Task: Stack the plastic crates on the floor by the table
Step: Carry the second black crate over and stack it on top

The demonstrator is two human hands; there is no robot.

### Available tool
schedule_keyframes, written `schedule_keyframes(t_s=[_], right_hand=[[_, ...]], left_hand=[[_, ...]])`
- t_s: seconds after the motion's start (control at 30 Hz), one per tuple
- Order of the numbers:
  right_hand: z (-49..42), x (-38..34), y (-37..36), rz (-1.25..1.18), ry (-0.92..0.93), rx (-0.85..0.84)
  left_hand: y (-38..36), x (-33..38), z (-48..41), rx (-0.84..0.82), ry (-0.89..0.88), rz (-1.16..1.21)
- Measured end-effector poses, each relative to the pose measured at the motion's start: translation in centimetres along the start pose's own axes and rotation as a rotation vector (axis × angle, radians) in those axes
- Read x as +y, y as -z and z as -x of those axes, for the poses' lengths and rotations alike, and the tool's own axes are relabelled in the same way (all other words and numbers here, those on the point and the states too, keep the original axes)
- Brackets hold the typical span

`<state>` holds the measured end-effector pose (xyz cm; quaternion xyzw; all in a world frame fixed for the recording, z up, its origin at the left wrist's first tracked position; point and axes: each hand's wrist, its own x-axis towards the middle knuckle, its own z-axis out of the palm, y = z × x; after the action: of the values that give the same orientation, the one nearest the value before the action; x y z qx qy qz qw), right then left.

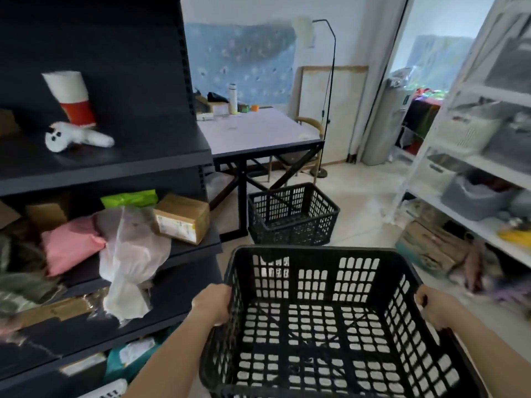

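Note:
An empty black plastic crate (316, 254) with slotted walls is held up off the floor in front of me. My left hand (214, 304) grips its left rim and my right hand (434, 307) grips its right rim. A second black crate (293, 215) of the same kind stands on the pale floor further ahead, beside the front leg of the table (258, 133). It is empty too. The held crate is nearer to me than the floor crate and apart from it.
A dark shelf unit (115, 168) with boxes, bags and a plush toy runs along my left. White shelving (474, 168) with bins lines the right, with cardboard boxes (428, 248) on the floor under it. A floor lamp (327, 96) and a chair stand behind the table.

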<state>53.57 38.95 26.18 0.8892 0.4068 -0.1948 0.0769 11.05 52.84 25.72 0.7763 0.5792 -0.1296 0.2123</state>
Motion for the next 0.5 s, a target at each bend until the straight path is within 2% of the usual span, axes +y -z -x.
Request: schedule_keyframes(t_s=[0.1, 0.23, 0.37, 0.5], right_hand=[[-5.0, 0.2, 3.4, -0.028, 0.001, -0.013], [-13.5, -0.9, 9.3, -0.002, 0.028, -0.061], [-23.2, -2.8, 15.1, -0.093, 0.133, -0.075], [-30.4, -5.4, 20.2, -0.1, 0.22, -0.003]], left_hand=[[2.7, 2.8, -5.2, -0.032, -0.034, 0.001], [7.8, 7.3, -12.1, -0.079, 0.008, -0.013], [12.3, 11.1, -18.2, -0.031, 0.096, -0.032], [16.4, 13.5, -23.6, 0.039, 0.165, 0.01]])
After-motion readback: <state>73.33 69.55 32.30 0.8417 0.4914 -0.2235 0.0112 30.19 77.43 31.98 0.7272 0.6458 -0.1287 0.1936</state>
